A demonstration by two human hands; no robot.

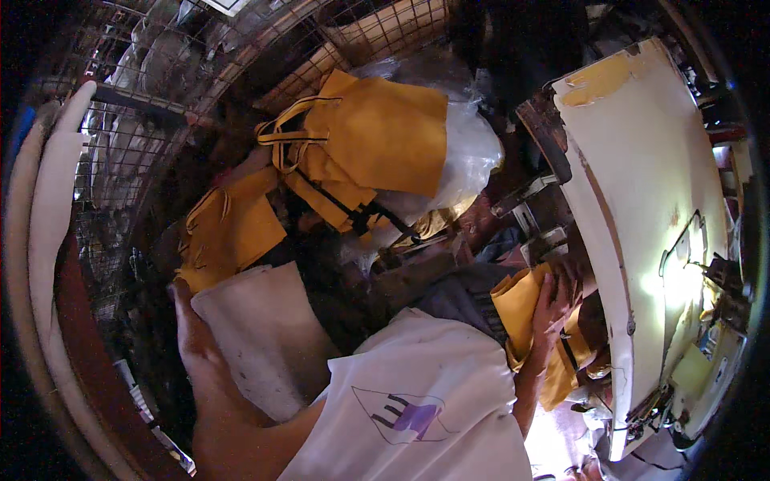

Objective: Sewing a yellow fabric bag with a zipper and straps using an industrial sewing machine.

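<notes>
My right hand (555, 303) is wrapped round a folded yellow-orange fabric piece (516, 303), close to the white machine table. More yellow fabric with a dark strap (564, 365) hangs below that hand. On the left, my left hand (183, 298) touches the lower corner of a yellow-orange fabric bag (237, 232); its fingers are mostly hidden. Between that hand and my lap, a greyish-white sheet (269, 333) lies over or beside my left forearm. Farther off, a stack of yellow-orange tote bags (385, 132) with dark-striped handles rests on clear plastic wrapping (473, 152).
A worn white table (642, 176) stands on the right, a bright lamp (682, 276) shining on its far side. Wire mesh (152, 120) runs along the left and back. Pale fabric rolls (52, 240) stand at the left edge.
</notes>
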